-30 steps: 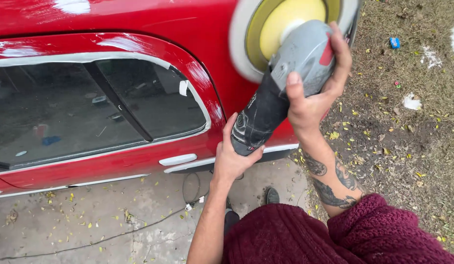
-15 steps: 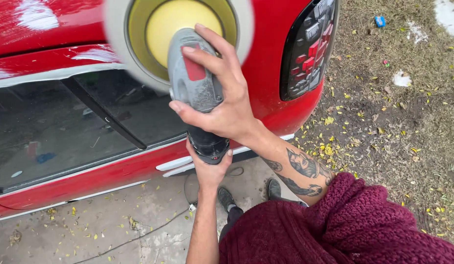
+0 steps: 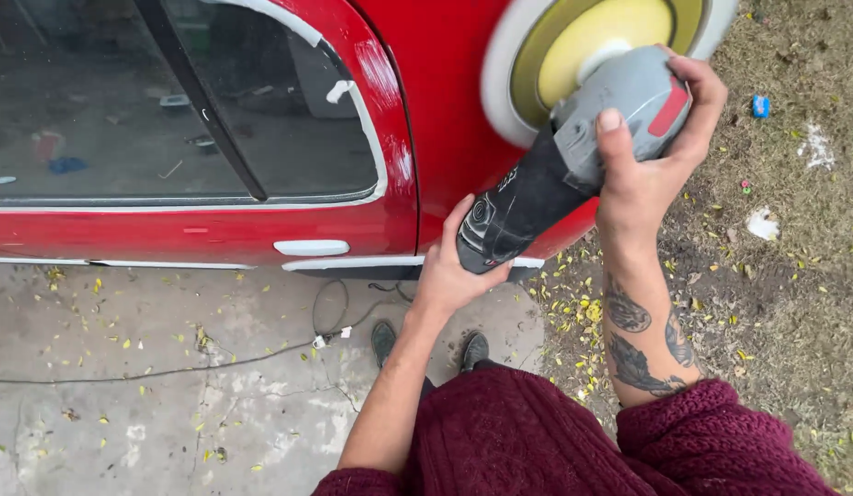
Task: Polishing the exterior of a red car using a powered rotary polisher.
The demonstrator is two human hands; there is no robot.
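The red car body (image 3: 426, 110) fills the upper left and centre of the frame. The polisher (image 3: 573, 138) sits at upper right, its round pad (image 3: 592, 37) flat against the red panel. The right hand (image 3: 651, 152) grasps the grey head from above. The left hand (image 3: 454, 266), at centre, grips the black rear handle. A thin cable (image 3: 215, 363) crosses the concrete at lower left.
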